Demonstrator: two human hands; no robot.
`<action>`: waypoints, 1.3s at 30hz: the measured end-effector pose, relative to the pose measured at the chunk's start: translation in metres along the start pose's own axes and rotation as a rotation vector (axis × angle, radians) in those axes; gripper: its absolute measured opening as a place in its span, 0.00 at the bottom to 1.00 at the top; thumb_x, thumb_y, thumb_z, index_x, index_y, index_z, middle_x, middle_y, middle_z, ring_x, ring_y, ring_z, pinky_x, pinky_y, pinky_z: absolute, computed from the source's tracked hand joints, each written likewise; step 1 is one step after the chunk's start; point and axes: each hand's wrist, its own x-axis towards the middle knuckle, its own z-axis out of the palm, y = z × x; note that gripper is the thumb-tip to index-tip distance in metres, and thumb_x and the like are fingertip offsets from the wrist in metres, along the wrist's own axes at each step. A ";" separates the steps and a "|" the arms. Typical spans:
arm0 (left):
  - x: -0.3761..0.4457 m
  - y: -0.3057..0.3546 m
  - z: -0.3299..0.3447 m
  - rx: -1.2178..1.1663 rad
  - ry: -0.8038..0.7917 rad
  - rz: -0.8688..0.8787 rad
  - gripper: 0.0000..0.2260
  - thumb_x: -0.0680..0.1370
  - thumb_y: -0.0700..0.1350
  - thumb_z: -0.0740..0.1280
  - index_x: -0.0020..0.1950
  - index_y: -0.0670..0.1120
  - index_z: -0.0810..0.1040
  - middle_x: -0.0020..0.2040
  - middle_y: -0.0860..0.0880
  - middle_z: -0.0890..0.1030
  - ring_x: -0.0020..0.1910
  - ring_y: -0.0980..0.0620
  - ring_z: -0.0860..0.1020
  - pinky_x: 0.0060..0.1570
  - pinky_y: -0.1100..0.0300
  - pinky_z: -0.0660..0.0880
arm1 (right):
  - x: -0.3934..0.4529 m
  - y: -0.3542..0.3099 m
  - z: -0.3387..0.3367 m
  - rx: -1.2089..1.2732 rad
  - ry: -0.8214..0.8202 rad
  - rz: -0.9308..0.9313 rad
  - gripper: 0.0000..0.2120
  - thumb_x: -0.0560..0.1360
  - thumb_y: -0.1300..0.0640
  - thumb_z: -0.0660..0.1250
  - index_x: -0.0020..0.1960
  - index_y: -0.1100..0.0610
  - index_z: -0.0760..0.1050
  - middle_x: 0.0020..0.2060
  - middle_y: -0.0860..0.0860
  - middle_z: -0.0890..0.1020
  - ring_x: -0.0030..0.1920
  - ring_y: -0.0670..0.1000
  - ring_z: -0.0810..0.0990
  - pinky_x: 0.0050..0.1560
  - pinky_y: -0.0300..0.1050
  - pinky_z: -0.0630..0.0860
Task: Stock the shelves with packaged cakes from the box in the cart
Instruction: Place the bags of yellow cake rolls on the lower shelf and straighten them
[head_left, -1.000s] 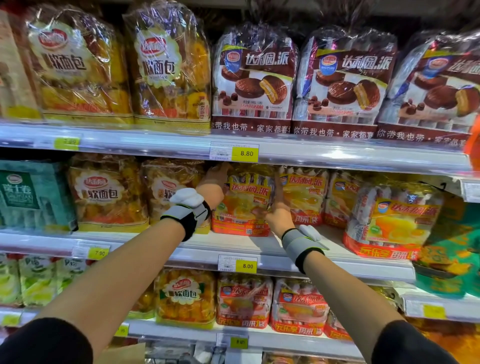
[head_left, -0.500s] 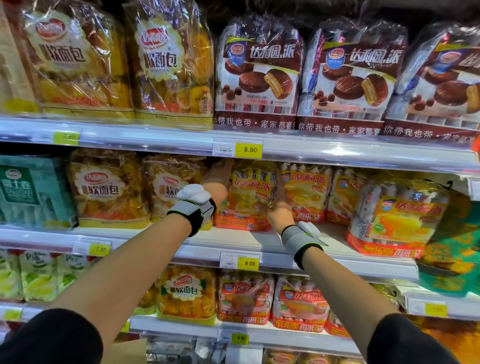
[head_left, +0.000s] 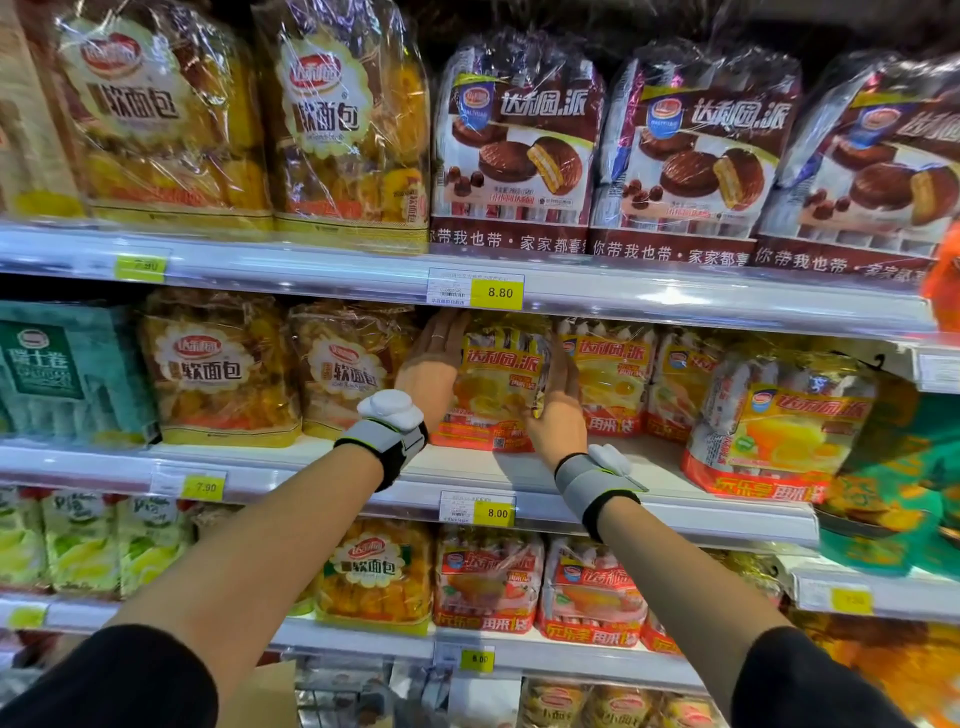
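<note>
Both arms are stretched forward and up. The left hand (head_left: 434, 364) is held flat with straight fingers. The right hand (head_left: 558, 410) is held flat too, palm facing left.

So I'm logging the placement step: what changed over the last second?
The yellow cake pack went further back on the middle shelf. The left hand and right hand opened out flat against its sides, the right having pinched its edge before. Neighbouring packs and price tags stayed put.
</note>
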 end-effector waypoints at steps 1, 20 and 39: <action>-0.005 0.000 -0.001 0.013 0.064 0.023 0.32 0.75 0.31 0.62 0.77 0.41 0.56 0.77 0.39 0.56 0.76 0.41 0.58 0.73 0.54 0.56 | -0.004 0.000 -0.001 -0.035 0.029 -0.023 0.26 0.77 0.54 0.67 0.69 0.65 0.66 0.60 0.62 0.76 0.52 0.62 0.79 0.51 0.54 0.78; -0.132 -0.034 0.001 0.348 -0.115 0.082 0.25 0.83 0.48 0.50 0.77 0.36 0.53 0.78 0.39 0.54 0.78 0.42 0.51 0.75 0.46 0.51 | -0.107 0.016 0.037 -0.237 0.109 -0.314 0.28 0.82 0.51 0.49 0.79 0.58 0.47 0.79 0.53 0.46 0.79 0.53 0.45 0.77 0.55 0.40; -0.325 -0.129 -0.006 0.349 -0.471 -0.223 0.28 0.83 0.50 0.48 0.78 0.39 0.42 0.78 0.41 0.41 0.78 0.44 0.40 0.76 0.48 0.42 | -0.255 -0.006 0.113 -0.284 -0.195 -0.395 0.28 0.81 0.49 0.41 0.79 0.60 0.49 0.78 0.55 0.49 0.78 0.55 0.47 0.76 0.54 0.41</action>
